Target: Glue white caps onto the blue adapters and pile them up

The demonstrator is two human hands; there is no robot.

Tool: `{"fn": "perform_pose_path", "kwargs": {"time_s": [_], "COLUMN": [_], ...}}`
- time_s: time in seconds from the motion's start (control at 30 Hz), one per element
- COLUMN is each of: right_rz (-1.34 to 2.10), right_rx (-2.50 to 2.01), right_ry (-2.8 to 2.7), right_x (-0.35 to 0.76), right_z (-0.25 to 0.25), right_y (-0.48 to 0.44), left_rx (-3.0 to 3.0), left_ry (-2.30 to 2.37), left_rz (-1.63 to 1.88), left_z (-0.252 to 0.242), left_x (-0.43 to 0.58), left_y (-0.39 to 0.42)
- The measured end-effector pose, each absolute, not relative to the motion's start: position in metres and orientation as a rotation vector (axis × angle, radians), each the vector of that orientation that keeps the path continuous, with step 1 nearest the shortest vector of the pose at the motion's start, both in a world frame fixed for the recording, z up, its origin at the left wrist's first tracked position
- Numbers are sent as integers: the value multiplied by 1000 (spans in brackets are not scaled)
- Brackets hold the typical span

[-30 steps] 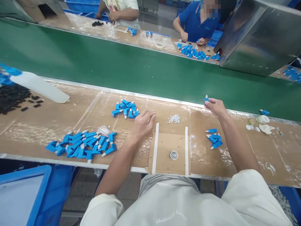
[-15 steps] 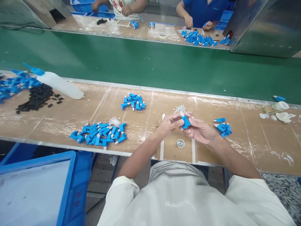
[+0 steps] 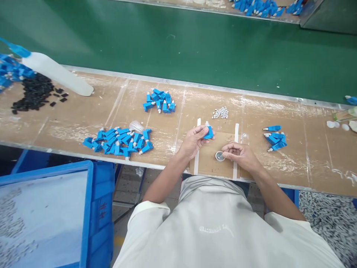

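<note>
blue piece [image 3: 209,133] smooth plastic; bottle [image 3: 60,73] matt plastic; bench top [image 3: 259,111] cardboard, glossy in patches; shirt [image 3: 214,208] matt cloth.

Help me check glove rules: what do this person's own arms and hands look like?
The left hand and right hand are bare, without gloves; no watch or bracelet shows. Loose off-white short sleeves leave both forearms uncovered.

Head-worn view, forward-down over both hands [image 3: 192,143]

Blue piece, white tip up, slightly tilted, [image 3: 208,133] pinched in my left hand [image 3: 193,141]. Small round dish [image 3: 219,156], shiny inside, sits on cardboard [image 3: 209,166] at my right hand [image 3: 242,155].
</note>
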State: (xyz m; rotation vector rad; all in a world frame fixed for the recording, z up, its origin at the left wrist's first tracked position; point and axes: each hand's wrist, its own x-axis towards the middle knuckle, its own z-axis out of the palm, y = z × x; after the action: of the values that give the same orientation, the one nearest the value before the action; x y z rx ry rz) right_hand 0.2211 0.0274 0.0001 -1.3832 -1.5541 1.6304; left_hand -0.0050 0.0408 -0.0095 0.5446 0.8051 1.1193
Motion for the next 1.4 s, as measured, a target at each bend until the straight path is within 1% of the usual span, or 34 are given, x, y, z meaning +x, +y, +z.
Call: {"fn": "perform_pose_path", "kwargs": {"time_s": [0.1, 0.2, 0.3, 0.37, 0.5, 0.63, 0.73, 0.83, 0.9, 0.97, 1.13, 1.4], "right_rz": [1472, 1244, 998, 909, 908, 969, 1050, 1200, 1267, 1264, 1058, 514], "right_rx": [-1337, -1261, -1103, -965, -804, -882, -1063, -1196, -1208, -1180, -1093, -948], "right_ry": [-1681, -1846, -2048, -2154, -2231, -2152, -1949, -1659, -1488, -1382, -1398, -1777], "right_x": [217, 217, 216, 215, 213, 218, 225, 229, 229, 227, 220, 206], "right_z": [-1, 1, 4, 5, 6, 8, 9, 8, 8, 10, 22, 34], "right_y": [28, 26, 21, 18, 18, 20, 22, 23, 24, 25, 23, 22], "left_rx": [517, 489, 473, 472, 487, 466, 421, 388, 373, 364, 387, 431], "left_ry": [787, 780, 793, 793, 761, 747, 732, 681, 651, 632, 570, 540], "left_rz": [1115, 1114, 1106, 1106, 1114, 1093, 1057, 1009, 955, 903, 825, 783], "left_z": [-8, -8, -9, -10, -12, -12, -12, -12, -13, -15, -18, -17], "left_x": [-5, -6, -6, -5, -5, -6, -5, -2, 1, 5, 10, 9], "left_y": [40, 40, 40, 40, 40, 38, 33, 26, 21, 18, 15, 15]}}
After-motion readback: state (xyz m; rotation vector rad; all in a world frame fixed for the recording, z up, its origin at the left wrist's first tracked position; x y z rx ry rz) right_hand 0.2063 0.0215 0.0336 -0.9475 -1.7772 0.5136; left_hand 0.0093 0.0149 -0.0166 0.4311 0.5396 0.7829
